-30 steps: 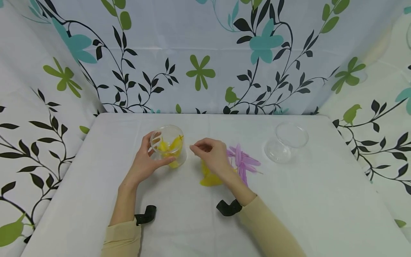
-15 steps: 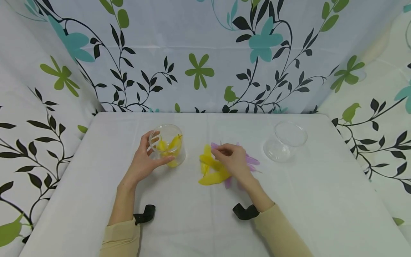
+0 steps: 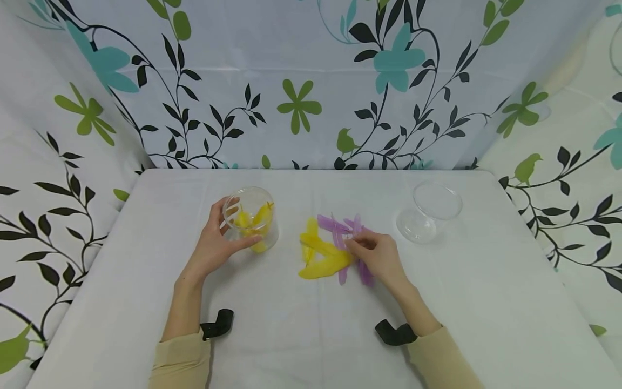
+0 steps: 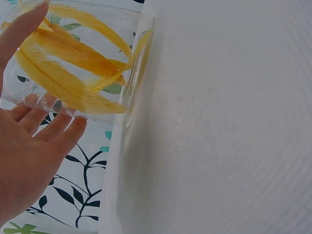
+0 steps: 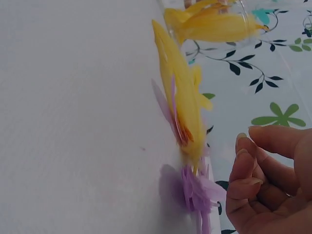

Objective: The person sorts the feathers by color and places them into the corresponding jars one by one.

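My left hand (image 3: 217, 240) grips a clear plastic cup (image 3: 233, 237) standing on the table, its thumb and fingers around the side. Several yellow feathers (image 4: 73, 53) lean inside that cup. To its right lies a loose pile of yellow feathers (image 3: 323, 265) mixed with purple feathers (image 3: 326, 222). My right hand (image 3: 381, 256) is at the right side of this pile, over some of the purple ones. In the right wrist view its thumb and fingertips are bent close together, with nothing visible between them. It hides part of the pile in the head view.
A second clear cup (image 3: 423, 224) stands at the back right of the white-covered table (image 3: 291, 335). A leaf-patterned curtain (image 3: 233, 65) encloses the back and both sides. Each wrist carries a black camera mount.
My right hand has moved right and toward me, from beside the cup to the right part of the feather pile, uncovering the yellow feathers. My left hand keeps hold of the cup.
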### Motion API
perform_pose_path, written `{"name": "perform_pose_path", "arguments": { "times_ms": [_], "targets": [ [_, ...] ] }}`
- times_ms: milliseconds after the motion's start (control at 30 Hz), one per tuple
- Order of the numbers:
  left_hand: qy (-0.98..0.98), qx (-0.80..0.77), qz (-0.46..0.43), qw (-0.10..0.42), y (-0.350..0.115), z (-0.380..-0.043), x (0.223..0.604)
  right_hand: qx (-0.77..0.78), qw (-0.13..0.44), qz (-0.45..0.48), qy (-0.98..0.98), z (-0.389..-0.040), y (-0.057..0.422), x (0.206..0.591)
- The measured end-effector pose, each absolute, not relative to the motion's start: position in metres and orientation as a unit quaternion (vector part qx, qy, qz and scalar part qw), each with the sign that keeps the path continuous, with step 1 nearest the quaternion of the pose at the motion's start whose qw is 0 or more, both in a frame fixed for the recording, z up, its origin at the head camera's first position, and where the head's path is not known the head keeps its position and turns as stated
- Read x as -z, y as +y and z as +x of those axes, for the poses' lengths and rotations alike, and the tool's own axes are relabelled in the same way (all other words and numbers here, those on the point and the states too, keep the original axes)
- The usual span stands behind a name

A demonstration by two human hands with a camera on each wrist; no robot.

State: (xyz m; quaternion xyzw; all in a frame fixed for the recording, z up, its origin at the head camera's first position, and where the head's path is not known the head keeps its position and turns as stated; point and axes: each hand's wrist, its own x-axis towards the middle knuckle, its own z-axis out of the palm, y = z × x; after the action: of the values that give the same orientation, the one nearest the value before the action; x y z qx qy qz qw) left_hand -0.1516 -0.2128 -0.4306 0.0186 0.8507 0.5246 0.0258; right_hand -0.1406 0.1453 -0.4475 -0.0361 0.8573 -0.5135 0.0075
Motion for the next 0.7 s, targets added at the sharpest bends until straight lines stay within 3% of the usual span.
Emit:
{"name": "perform_pose_path", "arguments": {
  "times_ms": [433,700],
  "targets": [
    [0.850,-0.526,0.018,0.028,-0.212,-0.150,0.432,0.445,0.075,-0.061,0.890,-0.143,0.164,0.457],
    [0.851,-0.524,0.016,0.029,-0.211,-0.151,0.431,0.400,0.082,-0.048,0.911,-0.145,0.169,0.455]
  ]
}}
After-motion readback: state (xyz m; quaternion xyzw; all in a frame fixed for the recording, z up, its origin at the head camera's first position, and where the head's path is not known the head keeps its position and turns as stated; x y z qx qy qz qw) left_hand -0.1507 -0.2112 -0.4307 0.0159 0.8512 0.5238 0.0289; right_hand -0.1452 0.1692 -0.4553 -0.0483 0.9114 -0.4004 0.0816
